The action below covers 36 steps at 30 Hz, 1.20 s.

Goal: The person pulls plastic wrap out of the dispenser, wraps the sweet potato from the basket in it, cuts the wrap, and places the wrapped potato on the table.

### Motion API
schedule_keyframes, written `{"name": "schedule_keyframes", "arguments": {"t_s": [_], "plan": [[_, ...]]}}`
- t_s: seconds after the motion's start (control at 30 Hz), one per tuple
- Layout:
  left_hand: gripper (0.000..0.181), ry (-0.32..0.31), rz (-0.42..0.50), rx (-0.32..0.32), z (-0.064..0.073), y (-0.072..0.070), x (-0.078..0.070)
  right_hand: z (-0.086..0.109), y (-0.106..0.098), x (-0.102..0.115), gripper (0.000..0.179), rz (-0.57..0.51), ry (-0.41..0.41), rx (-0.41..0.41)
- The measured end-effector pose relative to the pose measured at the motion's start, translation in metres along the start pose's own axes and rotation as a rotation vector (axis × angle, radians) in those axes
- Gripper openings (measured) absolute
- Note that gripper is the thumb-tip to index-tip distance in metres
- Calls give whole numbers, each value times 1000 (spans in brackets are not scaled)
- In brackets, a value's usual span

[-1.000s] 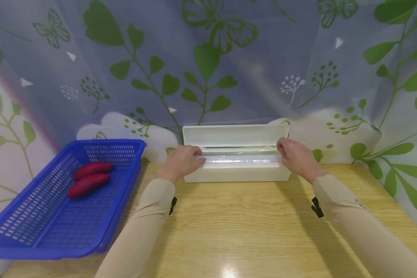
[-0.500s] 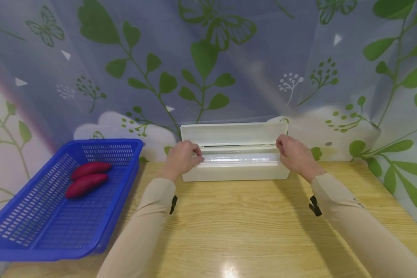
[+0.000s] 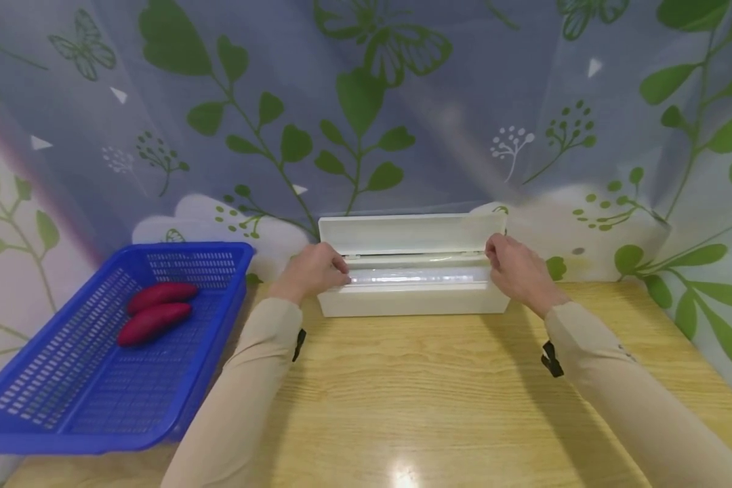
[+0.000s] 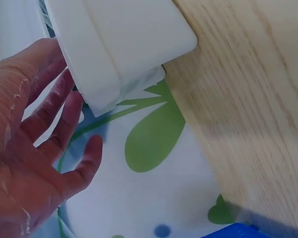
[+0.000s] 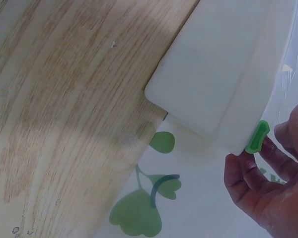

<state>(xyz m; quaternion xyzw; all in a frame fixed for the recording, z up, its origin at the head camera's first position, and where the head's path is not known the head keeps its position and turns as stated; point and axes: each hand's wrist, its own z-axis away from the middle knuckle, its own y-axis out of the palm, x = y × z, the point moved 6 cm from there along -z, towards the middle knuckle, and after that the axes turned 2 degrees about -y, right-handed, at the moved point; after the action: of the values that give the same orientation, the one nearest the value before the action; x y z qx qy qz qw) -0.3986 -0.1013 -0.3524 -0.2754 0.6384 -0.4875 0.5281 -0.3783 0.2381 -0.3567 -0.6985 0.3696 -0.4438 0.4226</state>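
Fingers (image 4: pixel 84 168) of left hand (image 3: pixel 311 271) and right hand (image 3: pixel 521 274) bend by the box (image 3: pixel 415 303); can't tell if gripping. Likely catching wrap (image 3: pixel 415 275); next needs gentle pulling.

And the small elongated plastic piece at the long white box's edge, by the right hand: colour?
Green; the plastic piece shows best in the right wrist view.

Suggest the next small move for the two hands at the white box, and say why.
Probably get a light pinch on the film at both ends before any pull. The lid of the box stands up, leaving the film exposed, and the left hand and right hand are at opposite ends, well placed to take it evenly. Whether either grips it is hard to tell.
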Motion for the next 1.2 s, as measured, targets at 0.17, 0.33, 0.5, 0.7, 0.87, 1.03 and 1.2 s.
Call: {"name": "schedule_keyframes", "arguments": {"t_s": [0.17, 0.33, 0.5, 0.7, 0.87, 1.03, 1.2], "plan": [[19, 13, -37, -28, 2, 1, -6, 0, 0, 1, 18, -4, 2, 2], [16, 43, -86, -77, 5, 5, -7, -1, 2, 0, 20, -17, 19, 24], [20, 72, -139, -104, 7, 10, -5, 0, 4, 0, 19, -19, 26, 27], [24, 81, -118, -65, 6, 9, -6, 1, 2, 1, 18, -4, 17, 12], [24, 95, -74, -25, 3, 4, -10, 0, 1, 0, 19, 1, 13, 3], [23, 59, -20, -4, 2, 2, -9, 0, 0, -1, 19, 4, 21, -2], [18, 25, -60, -6, 0, -1, -10, 0, 2, -1, 20, -13, 28, 15]]}}
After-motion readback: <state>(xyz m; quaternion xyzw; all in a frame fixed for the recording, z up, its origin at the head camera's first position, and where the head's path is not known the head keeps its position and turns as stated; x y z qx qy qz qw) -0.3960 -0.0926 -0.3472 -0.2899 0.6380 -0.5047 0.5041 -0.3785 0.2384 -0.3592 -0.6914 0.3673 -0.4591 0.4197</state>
